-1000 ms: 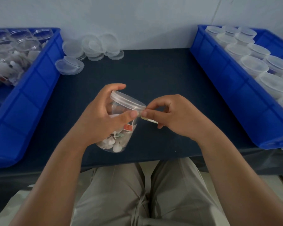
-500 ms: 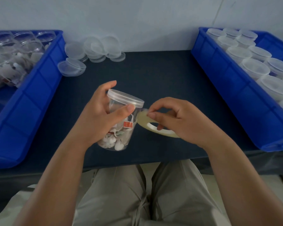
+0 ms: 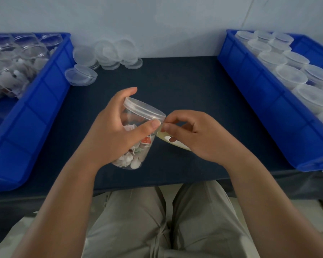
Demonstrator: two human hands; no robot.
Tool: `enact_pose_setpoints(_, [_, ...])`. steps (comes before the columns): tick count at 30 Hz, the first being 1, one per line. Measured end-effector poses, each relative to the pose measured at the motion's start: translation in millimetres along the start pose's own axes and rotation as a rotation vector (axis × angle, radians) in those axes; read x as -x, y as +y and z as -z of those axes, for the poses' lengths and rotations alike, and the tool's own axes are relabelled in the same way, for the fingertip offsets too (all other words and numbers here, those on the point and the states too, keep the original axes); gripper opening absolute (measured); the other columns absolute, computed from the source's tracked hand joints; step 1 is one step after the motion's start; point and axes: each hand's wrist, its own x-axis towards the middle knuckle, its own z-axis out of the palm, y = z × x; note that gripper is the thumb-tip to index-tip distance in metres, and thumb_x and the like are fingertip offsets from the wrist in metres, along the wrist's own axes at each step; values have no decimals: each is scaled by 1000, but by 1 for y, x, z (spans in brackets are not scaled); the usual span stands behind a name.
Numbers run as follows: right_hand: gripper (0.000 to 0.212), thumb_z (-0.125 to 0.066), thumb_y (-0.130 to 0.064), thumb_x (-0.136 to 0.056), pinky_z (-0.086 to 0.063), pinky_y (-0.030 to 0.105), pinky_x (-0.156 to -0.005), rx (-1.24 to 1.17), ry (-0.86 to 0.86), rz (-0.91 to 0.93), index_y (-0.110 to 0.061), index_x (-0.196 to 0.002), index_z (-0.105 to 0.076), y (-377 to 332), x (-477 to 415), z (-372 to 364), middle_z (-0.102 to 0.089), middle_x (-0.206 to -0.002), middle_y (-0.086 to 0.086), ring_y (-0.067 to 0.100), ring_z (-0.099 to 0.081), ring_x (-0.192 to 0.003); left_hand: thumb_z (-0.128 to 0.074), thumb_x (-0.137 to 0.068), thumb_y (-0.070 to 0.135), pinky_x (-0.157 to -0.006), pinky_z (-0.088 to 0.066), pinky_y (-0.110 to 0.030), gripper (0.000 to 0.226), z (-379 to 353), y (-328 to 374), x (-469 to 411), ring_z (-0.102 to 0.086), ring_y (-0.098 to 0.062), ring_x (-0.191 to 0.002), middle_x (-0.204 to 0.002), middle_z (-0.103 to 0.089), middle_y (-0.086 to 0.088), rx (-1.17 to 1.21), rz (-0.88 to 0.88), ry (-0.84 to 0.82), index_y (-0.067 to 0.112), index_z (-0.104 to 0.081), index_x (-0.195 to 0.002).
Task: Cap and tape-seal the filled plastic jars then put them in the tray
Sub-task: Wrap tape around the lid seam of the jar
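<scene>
While the left hand (image 3: 112, 131) grips the capped jar (image 3: 138, 153), tilted above the bench (image 3: 185, 81), and the right hand (image 3: 192, 135) pinches the tape roll (image 3: 164, 136) against its lid rim, sealing seems barely begun, with capped jars filling the right tray (image 3: 259, 101) and open ones waiting in the left tray (image 3: 35, 101).

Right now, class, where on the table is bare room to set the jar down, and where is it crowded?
Bare table lies between the lids at the back and the jar, reaching to the right tray. A narrower strip runs between the left tray and left hand. Crowded: the lid corner and the right tray.
</scene>
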Motion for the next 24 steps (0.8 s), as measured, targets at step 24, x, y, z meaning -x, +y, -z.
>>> enact_pose_setpoints(24, [34,-62,-74,-91,-54,32,-64,75,90,-130,-40,-93,-71,-3,-3,-4,-73,-95,-25,2,-72,-82,-79,-66,66,-75,-61,-25,78,6,-7,-8,-76,-9,-105,-114,-76,16,274,176,-131,36,-56,-134])
